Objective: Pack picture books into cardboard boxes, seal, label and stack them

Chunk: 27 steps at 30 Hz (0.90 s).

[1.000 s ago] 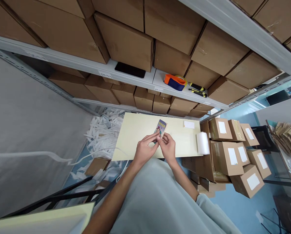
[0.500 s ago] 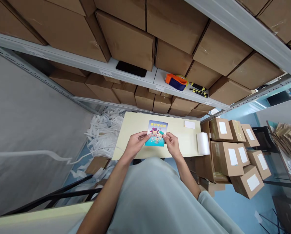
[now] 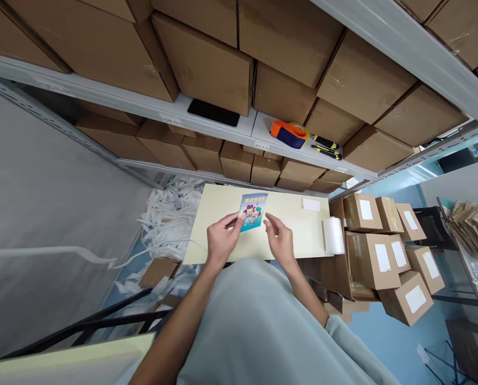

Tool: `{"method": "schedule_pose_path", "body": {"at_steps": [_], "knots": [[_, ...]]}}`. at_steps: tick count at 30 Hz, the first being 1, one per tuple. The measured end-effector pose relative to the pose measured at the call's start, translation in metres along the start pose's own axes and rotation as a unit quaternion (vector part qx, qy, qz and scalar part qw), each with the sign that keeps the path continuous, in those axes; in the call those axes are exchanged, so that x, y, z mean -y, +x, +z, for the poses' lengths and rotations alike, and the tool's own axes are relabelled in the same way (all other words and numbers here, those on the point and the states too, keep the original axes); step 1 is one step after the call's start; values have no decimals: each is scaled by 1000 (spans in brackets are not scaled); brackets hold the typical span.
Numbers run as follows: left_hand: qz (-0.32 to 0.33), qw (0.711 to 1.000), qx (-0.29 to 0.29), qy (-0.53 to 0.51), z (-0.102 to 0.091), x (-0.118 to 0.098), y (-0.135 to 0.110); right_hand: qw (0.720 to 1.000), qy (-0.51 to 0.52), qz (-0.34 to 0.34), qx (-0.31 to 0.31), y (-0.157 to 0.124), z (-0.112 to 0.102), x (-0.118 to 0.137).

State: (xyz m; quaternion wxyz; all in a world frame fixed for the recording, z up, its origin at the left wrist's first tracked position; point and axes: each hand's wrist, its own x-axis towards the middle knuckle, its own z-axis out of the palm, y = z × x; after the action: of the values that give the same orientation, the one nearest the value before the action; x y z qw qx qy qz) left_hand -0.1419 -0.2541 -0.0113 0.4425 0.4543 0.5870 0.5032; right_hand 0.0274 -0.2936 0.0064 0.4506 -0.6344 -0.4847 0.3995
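Note:
A small booklet (image 3: 253,212) with a blue cover, yellow characters and cartoon figures is held tilted above the pale yellow table (image 3: 207,214). My left hand (image 3: 223,239) pinches its left edge between thumb and fingers. Just off the booklet's right edge, my right hand (image 3: 279,238) has its fingers curved and apart, with nothing in them. A white card (image 3: 311,205) lies near the table's back right. At the right end of the table sits a white roll (image 3: 333,236).
Shelves of cardboard boxes (image 3: 207,59) overhang the table. On the shelf edge lie a black phone (image 3: 214,112), an orange tape dispenser (image 3: 288,133) and black-and-yellow cutters (image 3: 326,147). Labelled cartons (image 3: 375,260) are stacked at right. White paper scraps (image 3: 169,214) heap at left.
My right hand has let go of the booklet and sits slightly apart from it. The booklet has turned and tilted, still in my left hand.

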Motion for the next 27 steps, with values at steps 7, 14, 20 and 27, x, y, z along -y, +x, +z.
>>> {"method": "schedule_pose_path", "body": {"at_steps": [7,14,20,27], "knots": [[168,979,95,69,14,-19,-19,996,89,10,-6,-2,22,8],[77,986,138,53,-9,-19,4,997,72,23,0,11,-7,2],[-66,969,236,-29,-23,-13,31,991,104,26,75,15,-15,2],[-69,979,186,-51,-15,-7,14,993,95,35,63,19,-8,-6]]}}
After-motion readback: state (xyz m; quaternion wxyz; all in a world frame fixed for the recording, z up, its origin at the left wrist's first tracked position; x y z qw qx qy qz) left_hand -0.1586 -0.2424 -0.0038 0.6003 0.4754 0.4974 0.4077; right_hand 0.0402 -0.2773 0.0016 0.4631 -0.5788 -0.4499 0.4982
